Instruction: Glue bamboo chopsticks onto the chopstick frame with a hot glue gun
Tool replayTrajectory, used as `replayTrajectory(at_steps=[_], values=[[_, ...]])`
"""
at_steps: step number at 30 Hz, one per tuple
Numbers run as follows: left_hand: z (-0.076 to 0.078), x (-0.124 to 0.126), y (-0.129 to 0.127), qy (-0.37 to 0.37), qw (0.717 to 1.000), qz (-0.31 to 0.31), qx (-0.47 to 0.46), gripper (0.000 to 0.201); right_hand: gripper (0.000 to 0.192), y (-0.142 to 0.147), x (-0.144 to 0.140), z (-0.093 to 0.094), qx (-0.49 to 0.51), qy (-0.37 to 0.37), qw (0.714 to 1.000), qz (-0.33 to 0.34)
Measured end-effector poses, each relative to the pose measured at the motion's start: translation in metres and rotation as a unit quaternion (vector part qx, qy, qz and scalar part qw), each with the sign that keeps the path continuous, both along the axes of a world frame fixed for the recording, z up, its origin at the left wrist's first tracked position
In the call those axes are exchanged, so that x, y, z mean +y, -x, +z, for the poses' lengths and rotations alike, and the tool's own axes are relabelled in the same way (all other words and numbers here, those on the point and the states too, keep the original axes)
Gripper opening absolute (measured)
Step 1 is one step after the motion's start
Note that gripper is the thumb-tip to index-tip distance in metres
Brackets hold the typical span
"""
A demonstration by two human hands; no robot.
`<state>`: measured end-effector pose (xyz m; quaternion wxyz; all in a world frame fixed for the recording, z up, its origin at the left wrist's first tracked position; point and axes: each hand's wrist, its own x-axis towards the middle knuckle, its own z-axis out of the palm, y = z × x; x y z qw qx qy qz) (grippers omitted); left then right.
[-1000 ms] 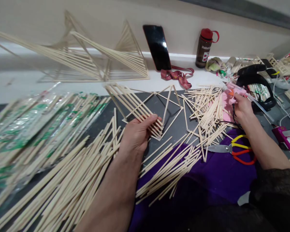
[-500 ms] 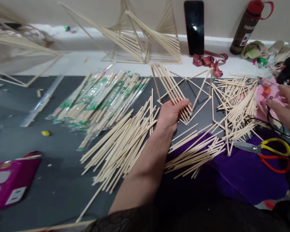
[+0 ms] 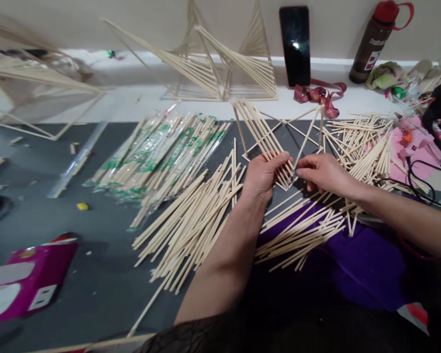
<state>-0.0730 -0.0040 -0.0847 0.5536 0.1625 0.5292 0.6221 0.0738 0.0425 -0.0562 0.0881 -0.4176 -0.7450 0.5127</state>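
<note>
My left hand [image 3: 263, 175] grips the lower corner of a small frame of glued bamboo sticks [image 3: 257, 128] that rises off the dark table. My right hand [image 3: 321, 172] rests just right of that corner, fingertips close to the frame's tip and over loose sticks; whether it touches the frame I cannot tell. A pile of loose bamboo sticks [image 3: 191, 225] lies left of my left arm. More sticks [image 3: 301, 230] lie across a purple cloth [image 3: 367, 264] under my right forearm.
Wrapped stick packs [image 3: 158, 152] lie at centre left. Finished stick structures [image 3: 224, 68] stand on the white ledge, with a phone [image 3: 294, 44] and a brown bottle [image 3: 371, 44]. A pink glue gun [image 3: 413, 142] is at right, a magenta box [image 3: 25, 284] at lower left.
My right hand left the pink glue gun area and came left to the frame's lower corner. The view swung left a second ago. My left hand kept its hold on the frame.
</note>
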Motion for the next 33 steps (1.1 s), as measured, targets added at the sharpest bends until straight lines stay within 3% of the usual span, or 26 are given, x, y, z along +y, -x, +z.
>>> replayTrajectory(at_steps=[8, 16, 27, 33], values=[[0.001, -0.001, 0.000, -0.007, 1.000, 0.003, -0.005, 0.036, 0.021, 0.012, 0.001, -0.007, 0.030, -0.036, 0.998, -0.031], [0.001, -0.001, 0.000, 0.024, 0.999, 0.010, 0.027, 0.020, 0.024, 0.011, 0.001, -0.009, 0.041, -0.019, 0.999, -0.020], [0.001, -0.002, 0.000, 0.014, 1.000, 0.016, 0.013, 0.034, 0.022, 0.013, 0.003, -0.009, 0.038, -0.010, 0.999, -0.018], [-0.002, -0.002, 0.002, 0.019, 1.000, 0.008, 0.018, 0.023, 0.020, 0.012, 0.005, -0.008, 0.055, 0.088, 0.994, -0.034]])
